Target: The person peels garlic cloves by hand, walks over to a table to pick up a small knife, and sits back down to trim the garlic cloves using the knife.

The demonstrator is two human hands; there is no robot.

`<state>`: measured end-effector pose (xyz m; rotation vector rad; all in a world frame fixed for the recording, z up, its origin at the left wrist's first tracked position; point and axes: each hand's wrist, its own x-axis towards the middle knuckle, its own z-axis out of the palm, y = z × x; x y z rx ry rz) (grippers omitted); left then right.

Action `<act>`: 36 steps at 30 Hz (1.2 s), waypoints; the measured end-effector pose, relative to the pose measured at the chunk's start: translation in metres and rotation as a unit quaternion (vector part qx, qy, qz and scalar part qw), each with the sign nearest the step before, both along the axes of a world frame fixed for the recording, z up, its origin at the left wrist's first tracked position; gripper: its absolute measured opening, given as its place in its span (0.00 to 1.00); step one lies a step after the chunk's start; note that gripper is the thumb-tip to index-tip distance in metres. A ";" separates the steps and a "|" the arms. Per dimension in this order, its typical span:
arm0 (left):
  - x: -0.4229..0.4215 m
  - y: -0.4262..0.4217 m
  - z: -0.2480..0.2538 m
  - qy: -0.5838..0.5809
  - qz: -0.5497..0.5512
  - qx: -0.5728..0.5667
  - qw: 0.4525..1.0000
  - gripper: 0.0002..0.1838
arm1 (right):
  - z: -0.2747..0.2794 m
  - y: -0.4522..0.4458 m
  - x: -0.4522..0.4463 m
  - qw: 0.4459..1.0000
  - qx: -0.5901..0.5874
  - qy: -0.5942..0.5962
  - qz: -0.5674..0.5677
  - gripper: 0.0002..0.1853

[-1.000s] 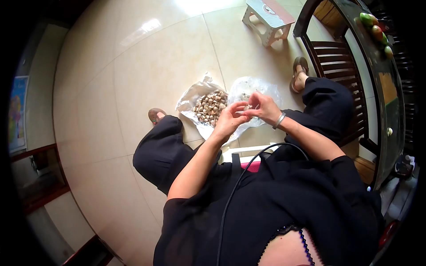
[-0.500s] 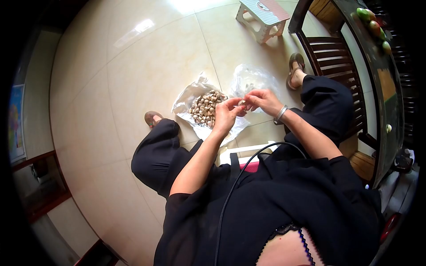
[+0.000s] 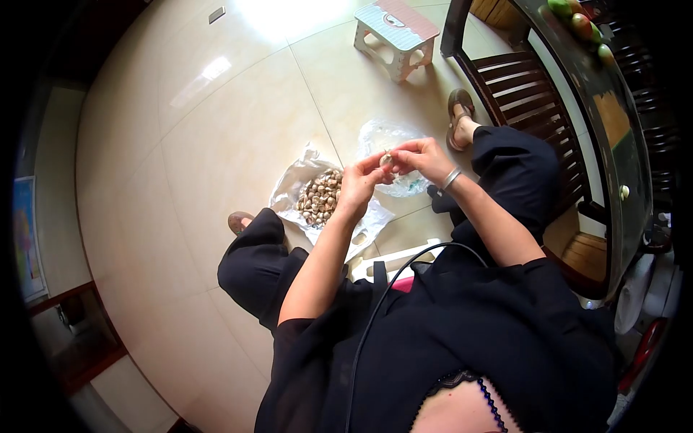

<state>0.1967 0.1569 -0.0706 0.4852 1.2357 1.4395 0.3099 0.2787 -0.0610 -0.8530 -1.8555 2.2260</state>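
Note:
Between my two hands is a small, pale, rounded piece with a narrow tip on top; it looks like a garlic bulb (image 3: 386, 160). My left hand (image 3: 359, 180) pinches it from the left side. The fingertips of my right hand (image 3: 424, 159), with a silver band on its wrist, close on it from the right. Below and left of my hands, a white plastic bag (image 3: 286, 193) lies spread on the floor with a heap of similar brown-and-white bulbs (image 3: 317, 200). A clear plastic bag (image 3: 372, 135) lies just beyond my hands, partly hidden by them; its contents are hard to make out.
A folding step stool (image 3: 397, 29) stands ahead on the tiled floor. On the right are a slatted dark wooden chair (image 3: 530, 90) and a table (image 3: 635, 166) with several green-red fruits (image 3: 581, 27). A small dark flat object (image 3: 216, 14) lies far off. A black cable (image 3: 375, 310) crosses my lap.
The view has shifted, so the stool and chair appear further left. My hands have turned the bulb so that it now shows upright between the fingertips.

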 end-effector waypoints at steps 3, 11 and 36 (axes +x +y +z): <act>0.000 0.010 -0.006 -0.108 -0.002 0.001 0.994 0.15 | -0.004 0.005 0.002 0.996 -0.054 -0.029 -0.061 0.10; 0.006 0.028 -0.014 -0.144 -0.007 -0.024 0.989 0.12 | -0.010 0.011 0.007 0.992 -0.056 -0.041 -0.104 0.10; 0.004 0.037 0.006 -0.276 -0.006 0.013 0.961 0.04 | 0.008 0.008 0.000 0.987 0.117 0.041 -0.098 0.12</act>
